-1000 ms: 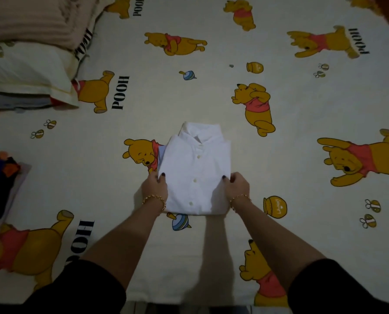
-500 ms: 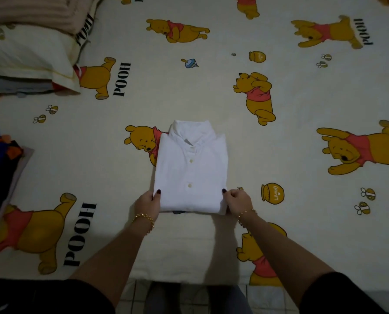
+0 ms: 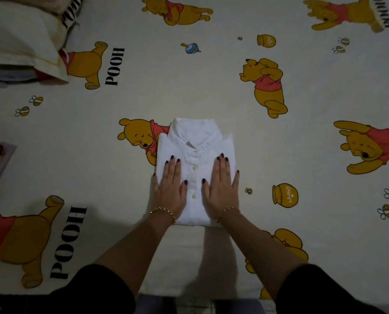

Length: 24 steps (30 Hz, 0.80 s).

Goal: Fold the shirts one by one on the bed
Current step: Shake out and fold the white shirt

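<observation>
Dim room, with a bed (image 3: 211, 98) covered in a cartoon bear sheet. Closest to me, the left hand (image 3: 169, 191) and right hand (image 3: 220, 189) lie flat, fingers straight, pressing down on either side of the buttons. Under them is the white shirt (image 3: 194, 182), folded into a neat block mid-bed, collar pointing away. It looks light and floppy, so I'd slide hands under both side edges or it'll flop open. There's a pillow (image 3: 19, 39) at far left.
</observation>
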Each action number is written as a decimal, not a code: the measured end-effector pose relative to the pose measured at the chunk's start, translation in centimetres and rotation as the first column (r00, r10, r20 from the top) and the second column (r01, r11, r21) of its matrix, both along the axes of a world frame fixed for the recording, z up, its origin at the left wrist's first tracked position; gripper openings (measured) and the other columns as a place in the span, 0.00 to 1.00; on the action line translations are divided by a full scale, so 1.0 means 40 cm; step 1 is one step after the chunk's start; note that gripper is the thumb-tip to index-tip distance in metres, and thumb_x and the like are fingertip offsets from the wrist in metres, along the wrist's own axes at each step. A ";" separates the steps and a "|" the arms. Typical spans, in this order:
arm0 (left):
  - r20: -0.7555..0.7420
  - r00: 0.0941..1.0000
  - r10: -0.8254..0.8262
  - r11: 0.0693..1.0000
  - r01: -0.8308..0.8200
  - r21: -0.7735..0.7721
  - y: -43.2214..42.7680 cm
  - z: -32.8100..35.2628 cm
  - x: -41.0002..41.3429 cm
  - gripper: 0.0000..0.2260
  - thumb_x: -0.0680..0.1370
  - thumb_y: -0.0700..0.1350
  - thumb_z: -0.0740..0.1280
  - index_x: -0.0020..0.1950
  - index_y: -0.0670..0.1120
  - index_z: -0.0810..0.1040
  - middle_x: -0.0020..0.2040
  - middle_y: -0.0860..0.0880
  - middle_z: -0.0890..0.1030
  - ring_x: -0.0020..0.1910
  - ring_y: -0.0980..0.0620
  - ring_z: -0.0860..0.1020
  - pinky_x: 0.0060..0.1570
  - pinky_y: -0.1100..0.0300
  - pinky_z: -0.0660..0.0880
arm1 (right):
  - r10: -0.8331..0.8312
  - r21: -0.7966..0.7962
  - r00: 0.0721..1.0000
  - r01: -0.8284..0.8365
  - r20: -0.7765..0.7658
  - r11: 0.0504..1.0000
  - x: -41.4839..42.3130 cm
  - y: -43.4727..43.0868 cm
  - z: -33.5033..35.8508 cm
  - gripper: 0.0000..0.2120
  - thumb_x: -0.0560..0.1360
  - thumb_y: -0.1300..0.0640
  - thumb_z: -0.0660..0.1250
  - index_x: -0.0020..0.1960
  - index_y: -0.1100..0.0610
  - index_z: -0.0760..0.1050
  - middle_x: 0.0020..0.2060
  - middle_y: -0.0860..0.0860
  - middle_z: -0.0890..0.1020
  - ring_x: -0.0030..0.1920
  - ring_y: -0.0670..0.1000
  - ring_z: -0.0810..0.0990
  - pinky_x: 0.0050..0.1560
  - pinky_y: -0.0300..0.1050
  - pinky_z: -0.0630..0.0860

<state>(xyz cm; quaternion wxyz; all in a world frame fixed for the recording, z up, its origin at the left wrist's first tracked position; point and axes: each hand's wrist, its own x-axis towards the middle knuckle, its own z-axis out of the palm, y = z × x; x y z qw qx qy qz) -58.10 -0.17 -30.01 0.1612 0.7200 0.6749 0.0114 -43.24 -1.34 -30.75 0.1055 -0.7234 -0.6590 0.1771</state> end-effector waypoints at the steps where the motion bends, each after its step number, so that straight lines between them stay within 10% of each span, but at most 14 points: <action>1: -0.003 1.000 0.014 0.999 -0.014 -0.032 0.002 -0.019 0.000 0.29 0.77 0.56 0.39 0.78 0.47 0.49 0.78 0.49 0.51 0.77 0.51 0.51 0.71 0.41 0.53 | -0.021 -0.022 1.000 0.021 0.015 1.000 0.001 0.001 -0.026 0.32 0.79 0.46 0.47 0.78 0.60 0.46 0.78 0.54 0.49 0.77 0.51 0.47 0.74 0.62 0.46; 11: -0.014 0.997 0.070 0.997 -0.071 -0.032 0.160 -0.072 -0.048 0.25 0.81 0.53 0.43 0.77 0.52 0.41 0.78 0.52 0.42 0.77 0.50 0.43 0.71 0.38 0.47 | -0.134 -0.051 0.989 0.137 0.057 0.989 0.037 0.176 -0.046 0.32 0.79 0.43 0.43 0.78 0.57 0.43 0.78 0.51 0.45 0.77 0.48 0.41 0.74 0.62 0.38; 19: 0.209 0.975 0.075 0.995 -0.088 0.055 0.353 -0.007 -0.040 0.21 0.82 0.50 0.49 0.75 0.59 0.58 0.77 0.56 0.56 0.76 0.53 0.53 0.70 0.39 0.50 | -0.137 0.026 0.977 0.143 -0.163 0.989 0.062 0.373 0.054 0.21 0.80 0.47 0.50 0.70 0.47 0.67 0.66 0.52 0.71 0.68 0.53 0.67 0.70 0.60 0.55; 24: 0.217 0.973 0.084 0.986 -0.112 0.122 0.452 0.033 -0.003 0.18 0.80 0.56 0.56 0.43 0.51 0.83 0.56 0.52 0.77 0.60 0.49 0.72 0.63 0.48 0.64 | -0.142 -0.105 0.990 0.143 0.014 0.984 0.058 0.461 0.081 0.22 0.79 0.43 0.54 0.52 0.55 0.81 0.54 0.53 0.73 0.59 0.54 0.70 0.60 0.54 0.65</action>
